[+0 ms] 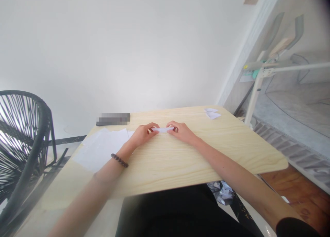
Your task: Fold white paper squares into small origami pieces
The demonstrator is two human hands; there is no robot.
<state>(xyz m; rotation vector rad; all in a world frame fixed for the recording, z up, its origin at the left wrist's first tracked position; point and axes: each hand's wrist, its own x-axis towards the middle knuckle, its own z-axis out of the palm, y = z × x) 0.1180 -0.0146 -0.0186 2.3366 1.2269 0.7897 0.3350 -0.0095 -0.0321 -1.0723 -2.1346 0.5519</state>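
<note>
Between my two hands is a narrow strip of folded white paper point(162, 130), held level just over the light wooden table point(165, 165). My left hand point(143, 134) pinches its left end with thumb and fingers. At the opposite end, my right hand point(182, 131) grips it the same way. Loose white paper sheets point(100, 147) lie to the left, partly under my left forearm, which wears a dark bead bracelet point(119, 160). Small folded paper pieces point(212, 113) rest at the table's far right corner.
A pixelated dark object point(113, 119) lies at the table's back left edge. A black woven chair point(25, 137) stands on the left. The white wall point(144, 51) rises behind the table. On the right is a white metal frame point(254, 96). Crumpled shiny material point(223, 193) shows below the front edge.
</note>
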